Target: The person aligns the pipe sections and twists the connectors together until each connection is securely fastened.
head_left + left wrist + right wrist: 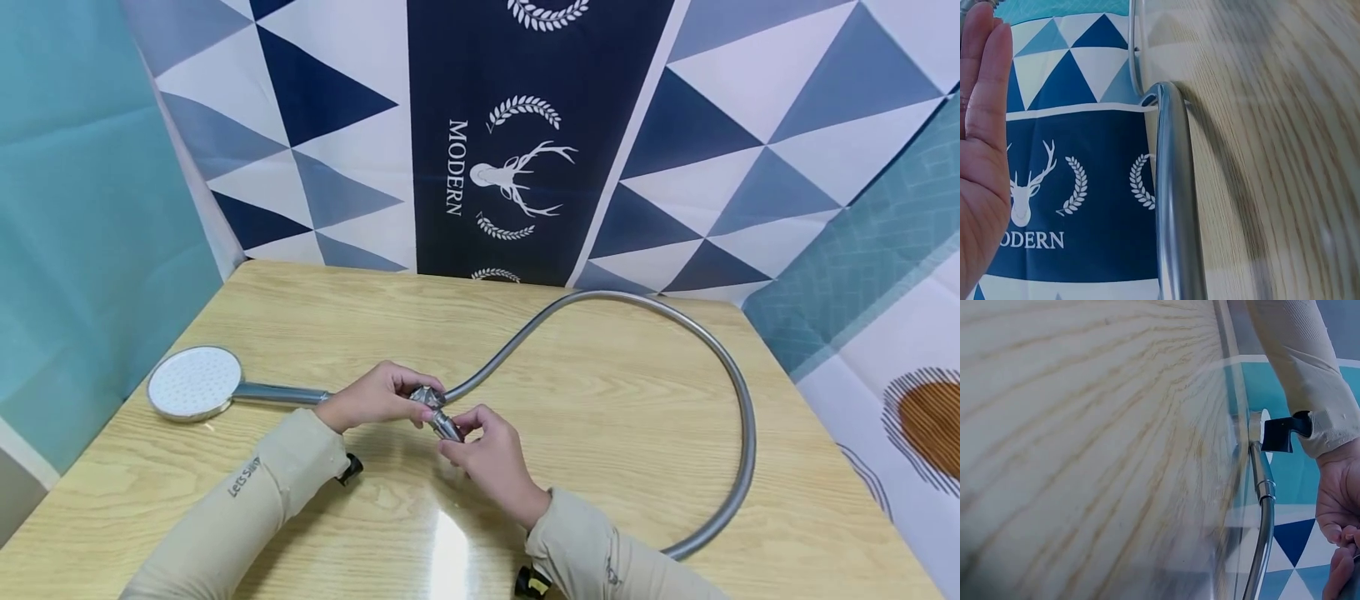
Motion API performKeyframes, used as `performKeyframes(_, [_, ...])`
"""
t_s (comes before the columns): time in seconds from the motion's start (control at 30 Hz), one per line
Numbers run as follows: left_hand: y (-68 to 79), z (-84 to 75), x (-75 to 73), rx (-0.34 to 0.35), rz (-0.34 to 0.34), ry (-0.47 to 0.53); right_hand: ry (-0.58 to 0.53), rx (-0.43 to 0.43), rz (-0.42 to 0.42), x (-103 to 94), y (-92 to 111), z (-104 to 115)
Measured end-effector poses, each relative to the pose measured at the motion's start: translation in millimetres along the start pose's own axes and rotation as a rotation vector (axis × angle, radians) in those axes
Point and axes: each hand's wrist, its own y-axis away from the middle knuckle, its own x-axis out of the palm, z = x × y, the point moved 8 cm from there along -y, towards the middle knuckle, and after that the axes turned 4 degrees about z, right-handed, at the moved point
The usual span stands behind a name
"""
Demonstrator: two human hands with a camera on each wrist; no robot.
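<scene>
A small chrome shower fitting (pixel 447 427) is held between both hands above the table. My left hand (pixel 371 398) pinches its wider, faceted end between thumb and fingers. My right hand (pixel 491 458) grips the narrower end from the lower right. Most of the fitting is covered by fingers, so its exact kind is unclear. Left of the hands lies a hand shower (pixel 197 382), its white spray face upward and its handle partly behind my left wrist. In the right wrist view a metal hose (pixel 1262 550) joins that handle.
The grey hose (pixel 742 417) runs from behind my left hand in a wide loop over the right side of the wooden table (pixel 337 308), then passes under my right forearm. Patterned cloth (pixel 525 167) hangs behind the table, with a teal cloth (pixel 90 208) at the left.
</scene>
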Motion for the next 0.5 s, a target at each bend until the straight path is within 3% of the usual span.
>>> performKeyframes(0.5, [3.8, -2.3, -1.5, -0.008, -0.009, -0.004, -0.008, 0.008, -0.005, -0.2, 2.4, 1.9])
